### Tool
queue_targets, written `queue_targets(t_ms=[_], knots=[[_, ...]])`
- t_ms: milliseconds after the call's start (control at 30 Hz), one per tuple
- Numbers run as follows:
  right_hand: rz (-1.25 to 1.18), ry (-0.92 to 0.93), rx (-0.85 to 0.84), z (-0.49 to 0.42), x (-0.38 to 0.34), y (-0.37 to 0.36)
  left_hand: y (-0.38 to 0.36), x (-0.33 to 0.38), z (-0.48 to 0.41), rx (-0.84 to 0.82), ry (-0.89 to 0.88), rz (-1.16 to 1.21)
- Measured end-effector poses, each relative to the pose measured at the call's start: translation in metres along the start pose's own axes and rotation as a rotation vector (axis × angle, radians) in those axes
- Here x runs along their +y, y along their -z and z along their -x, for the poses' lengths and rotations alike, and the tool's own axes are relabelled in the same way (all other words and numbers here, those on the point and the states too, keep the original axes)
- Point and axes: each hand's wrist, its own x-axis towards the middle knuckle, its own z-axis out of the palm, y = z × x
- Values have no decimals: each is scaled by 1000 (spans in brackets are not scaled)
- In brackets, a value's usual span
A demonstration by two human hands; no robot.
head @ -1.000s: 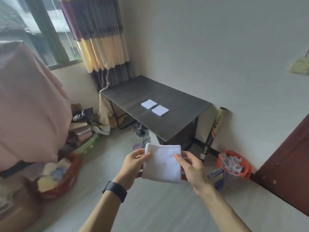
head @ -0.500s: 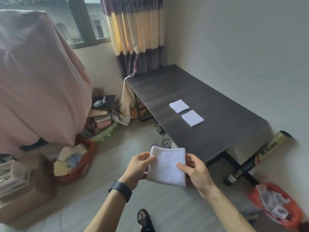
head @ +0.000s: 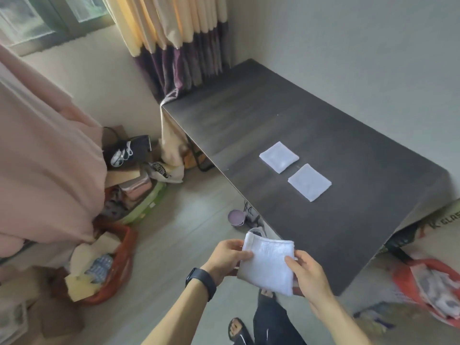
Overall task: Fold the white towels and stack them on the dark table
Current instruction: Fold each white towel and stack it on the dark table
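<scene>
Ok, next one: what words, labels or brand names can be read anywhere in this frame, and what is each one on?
"K GLAS": on the beige roll by the right end of the dark table; cut off by the frame edge.
Black lettering on the cream bag on the floor: too blurred to read.
White print on the black bag: not readable.
The held towel and the black wristband show no text.

Folded towel (head: 267, 266) now much closer to the dark table (head: 249, 120)

Two folded towels (head: 295, 170) side by side, seemingly apart, on table (head: 348, 135)
</scene>
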Motion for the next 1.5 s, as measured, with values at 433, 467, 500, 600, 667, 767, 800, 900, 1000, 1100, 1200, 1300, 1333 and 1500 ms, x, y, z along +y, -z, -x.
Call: queue_targets(t_ms=[433, 467, 500, 600, 667, 767, 800, 900, 1000, 1100, 1200, 1300, 1333, 1500], knots=[[164, 18, 122, -212, -106, -19, 28, 160, -205, 7, 56, -166], [168, 5, 131, -225, -115, -20, 28, 172, -219, 19, 60, -177], [166, 0, 144, -240, -122, -21, 28, 183, -234, 23, 57, -184], [152, -26, 218, -281, -142, -21, 26, 213, -281, 16, 34, -223], [108, -68, 290, -307, -152, -21, 21, 232, -312, 5, 18, -275], [-2, -117, 393, -342, -156, -20, 10, 257, -354, -27, -26, -394], [-25, -132, 427, -351, -158, -20, 7, 264, -367, -43, -38, -439], [-73, -182, 509, -374, -160, -22, 2, 278, -404, -96, -56, -531], [-88, -217, 549, -393, -160, -26, 1, 285, -433, -136, -85, -611], [-85, -235, 594, -408, -155, -28, 1, 288, -452, -173, -96, -658], [-53, -259, 631, -416, -155, -31, 2, 286, -466, -207, -106, -704], [-17, -274, 653, -419, -155, -35, 4, 284, -473, -221, -98, -719], [-6, -276, 662, -419, -154, -36, 4, 284, -475, -224, -99, -725], [35, -258, 702, -422, -151, -40, 4, 283, -477, -234, -146, -782]])
